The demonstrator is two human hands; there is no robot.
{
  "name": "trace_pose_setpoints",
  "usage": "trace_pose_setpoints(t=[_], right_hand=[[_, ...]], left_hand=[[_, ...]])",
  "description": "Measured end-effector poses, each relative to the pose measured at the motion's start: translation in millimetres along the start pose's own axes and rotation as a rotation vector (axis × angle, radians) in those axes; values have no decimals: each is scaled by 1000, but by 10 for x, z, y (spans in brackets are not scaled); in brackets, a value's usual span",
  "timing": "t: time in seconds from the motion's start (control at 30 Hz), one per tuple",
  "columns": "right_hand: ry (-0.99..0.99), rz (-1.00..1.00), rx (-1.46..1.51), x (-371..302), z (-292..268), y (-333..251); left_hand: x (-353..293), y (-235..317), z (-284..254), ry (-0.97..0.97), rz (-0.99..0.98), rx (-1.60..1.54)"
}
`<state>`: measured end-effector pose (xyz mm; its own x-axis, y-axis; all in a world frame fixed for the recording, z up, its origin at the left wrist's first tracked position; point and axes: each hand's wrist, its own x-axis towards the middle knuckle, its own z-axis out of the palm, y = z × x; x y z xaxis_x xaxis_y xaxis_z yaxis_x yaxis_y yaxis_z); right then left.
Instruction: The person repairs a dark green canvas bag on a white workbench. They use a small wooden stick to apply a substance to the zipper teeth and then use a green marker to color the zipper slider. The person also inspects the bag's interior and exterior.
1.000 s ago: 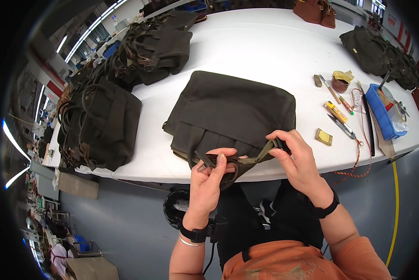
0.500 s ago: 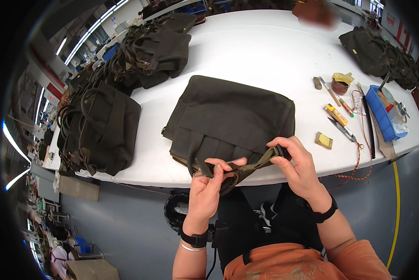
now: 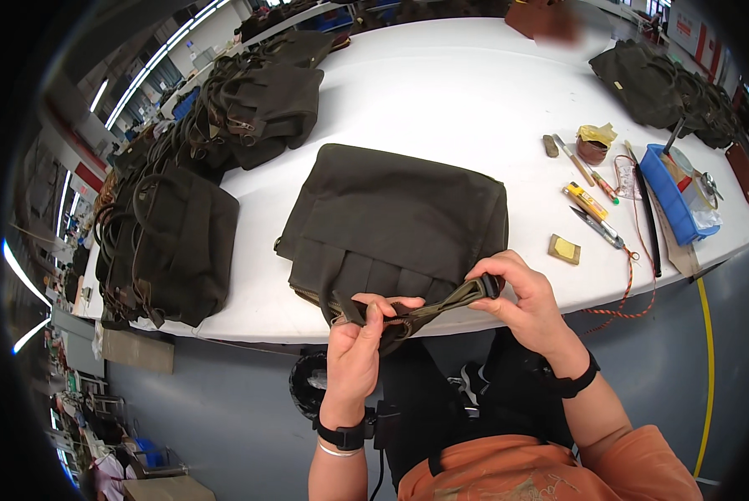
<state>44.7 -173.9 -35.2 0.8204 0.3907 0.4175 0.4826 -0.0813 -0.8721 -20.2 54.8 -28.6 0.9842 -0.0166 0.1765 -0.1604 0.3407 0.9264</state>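
Note:
A dark olive fabric bag [image 3: 399, 213] lies flat in front of me, its zipped opening hanging over the table's near edge. My left hand [image 3: 354, 355] is closed on the zipper edge [image 3: 399, 320], thumb against the fingers. At the right end of that opening, my right hand [image 3: 526, 305] pinches the bag's corner by a small dark tab [image 3: 489, 286]. The strip of edge between both hands is drawn fairly straight. A strap handle [image 3: 334, 271] runs up beside my left fingers. The inside of the bag is hidden.
Similar dark bags [image 3: 187, 242] are piled along the left, with more [image 3: 658, 88] at the far right. Right of my work lie a yellow cutter [image 3: 587, 200], pointed snips [image 3: 596, 225] on a cord, a small yellow-topped block [image 3: 564, 249] and a blue bin [image 3: 675, 196].
The whole view has shifted slightly. My left hand has moved a little down and toward me, and the zipper edge between my hands looks straighter. Both hands keep their hold.

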Motion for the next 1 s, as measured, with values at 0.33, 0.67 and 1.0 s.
trace_pose_setpoints(t=[0.33,0.67,1.0], right_hand=[[9,-61,6,-42,35,74],[0,0,0,-68,14,73],[28,71,55,-53,-2,127]], left_hand=[[-37,-2,35,13,26,100],[-320,-35,30,25,210,655],[-435,11,-377,125,449,1463]])
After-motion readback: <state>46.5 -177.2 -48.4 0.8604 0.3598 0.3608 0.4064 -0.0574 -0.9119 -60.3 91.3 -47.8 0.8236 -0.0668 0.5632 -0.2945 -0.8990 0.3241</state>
